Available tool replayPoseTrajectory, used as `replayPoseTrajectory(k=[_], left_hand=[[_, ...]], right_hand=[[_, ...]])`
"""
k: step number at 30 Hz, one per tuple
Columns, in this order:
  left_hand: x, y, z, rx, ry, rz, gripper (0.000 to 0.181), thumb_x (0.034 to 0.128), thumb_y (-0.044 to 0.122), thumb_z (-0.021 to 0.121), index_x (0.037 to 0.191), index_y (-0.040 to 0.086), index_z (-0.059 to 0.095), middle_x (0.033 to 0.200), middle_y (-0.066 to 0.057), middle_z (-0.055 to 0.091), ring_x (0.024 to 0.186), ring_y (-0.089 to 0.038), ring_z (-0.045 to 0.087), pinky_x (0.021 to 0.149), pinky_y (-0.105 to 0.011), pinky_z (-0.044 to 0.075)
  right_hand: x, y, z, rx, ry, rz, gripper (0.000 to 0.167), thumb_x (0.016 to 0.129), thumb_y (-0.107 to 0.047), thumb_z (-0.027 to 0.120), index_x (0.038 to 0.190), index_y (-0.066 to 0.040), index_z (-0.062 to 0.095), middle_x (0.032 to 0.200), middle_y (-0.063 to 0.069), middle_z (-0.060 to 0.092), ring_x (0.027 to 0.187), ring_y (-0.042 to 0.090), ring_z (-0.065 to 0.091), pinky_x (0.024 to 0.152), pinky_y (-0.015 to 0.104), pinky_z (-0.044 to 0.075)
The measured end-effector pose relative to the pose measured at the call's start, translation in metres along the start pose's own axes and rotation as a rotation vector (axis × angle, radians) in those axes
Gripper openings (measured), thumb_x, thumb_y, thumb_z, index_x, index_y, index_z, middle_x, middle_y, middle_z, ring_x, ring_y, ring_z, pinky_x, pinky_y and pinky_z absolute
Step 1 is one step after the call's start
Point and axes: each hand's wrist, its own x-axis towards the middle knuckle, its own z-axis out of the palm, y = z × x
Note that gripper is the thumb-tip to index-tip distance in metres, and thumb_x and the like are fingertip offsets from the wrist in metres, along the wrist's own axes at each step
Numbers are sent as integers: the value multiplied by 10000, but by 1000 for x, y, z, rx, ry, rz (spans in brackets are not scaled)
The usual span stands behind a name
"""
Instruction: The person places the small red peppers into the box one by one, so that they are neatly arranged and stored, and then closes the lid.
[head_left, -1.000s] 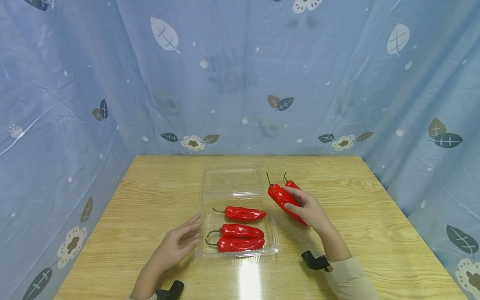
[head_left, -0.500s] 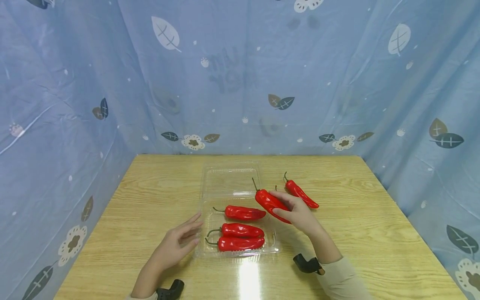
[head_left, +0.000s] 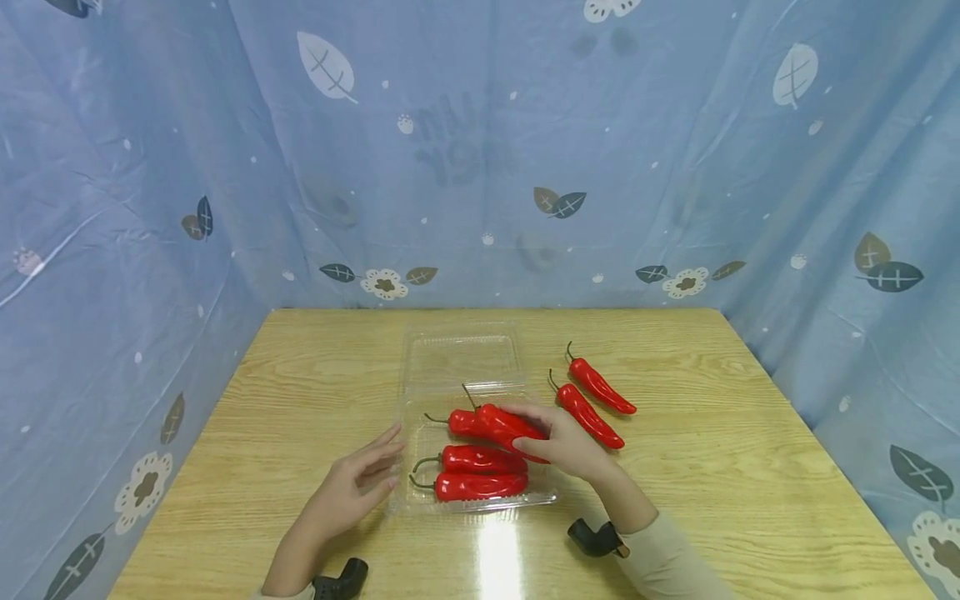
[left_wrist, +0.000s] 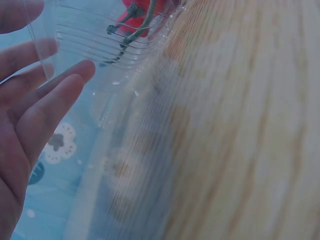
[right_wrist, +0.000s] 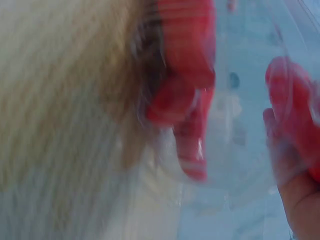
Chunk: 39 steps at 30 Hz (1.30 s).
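My right hand point(head_left: 564, 442) grips a red pepper point(head_left: 501, 425) from above, its green stem pointing up and left. That pepper hangs over the right part of an open clear plastic clamshell box point(head_left: 553, 492). Three other red peppers lie crosswise inside: a back one point(head_left: 461, 422) partly hidden by the held one, a middle one point(head_left: 480, 458) and a front one point(head_left: 480, 487). At the box's left wall is my left hand point(head_left: 347, 490), its fingers loosely extended; in the left wrist view the fingers point(left_wrist: 55, 107) are beside the clear wall. The right wrist view is blurred.
Two more red peppers, a far one point(head_left: 602, 387) and a nearer one point(head_left: 591, 417), lie on the wooden table point(head_left: 712, 467) right of the box. The box's clear lid point(head_left: 461, 358) lies folded back behind it. A blue patterned curtain point(head_left: 480, 167) surrounds the table.
My right hand has carried the gripped pepper leftward from beside the box to over it, uncovering the nearer pepper on the table. The left hand has stayed in place.
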Motion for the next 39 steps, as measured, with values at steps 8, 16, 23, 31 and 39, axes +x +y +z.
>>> replayPoseTrajectory(k=[8, 16, 23, 31, 39], left_hand=[[0, -1, 0, 36, 7, 26, 433, 901, 29, 620, 1315, -39, 515, 1504, -192, 338, 1117, -359, 604, 875, -378, 570], [0, 0, 0, 24, 8, 24, 441, 896, 26, 626, 1320, -29, 516, 1503, -178, 347, 1122, -341, 606, 885, -384, 564], [-1, 1, 0, 20, 6, 27, 440, 898, 19, 620, 1318, -46, 508, 1499, -199, 339, 1111, -354, 608, 876, -389, 565], [0, 1, 0, 38, 5, 19, 441, 918, 67, 610, 1334, -27, 501, 1502, -178, 344, 1124, -322, 608, 891, -357, 562], [0, 3, 1, 40, 17, 4, 442, 897, 12, 617, 1317, -59, 502, 1488, -215, 349, 1110, -357, 607, 878, -397, 564]], right_hand=[[6, -2, 17, -27, -72, 16, 480, 874, -97, 651, 1340, -154, 549, 1257, 99, 606, 1066, 216, 561, 867, 229, 516], [11, -5, 25, -65, -121, 5, 476, 858, -64, 648, 1317, -164, 572, 1206, 65, 633, 980, 179, 560, 803, 227, 522], [12, -5, 27, -76, -163, 46, 475, 863, -89, 657, 1323, -168, 566, 1172, 63, 621, 906, 169, 536, 743, 233, 516], [15, -3, 29, -107, -196, 35, 463, 862, -97, 666, 1306, -196, 581, 1231, 30, 608, 953, 160, 534, 792, 234, 502], [18, -2, 32, -122, -218, 55, 461, 861, -109, 672, 1301, -216, 586, 1276, 7, 583, 961, 156, 505, 789, 245, 479]])
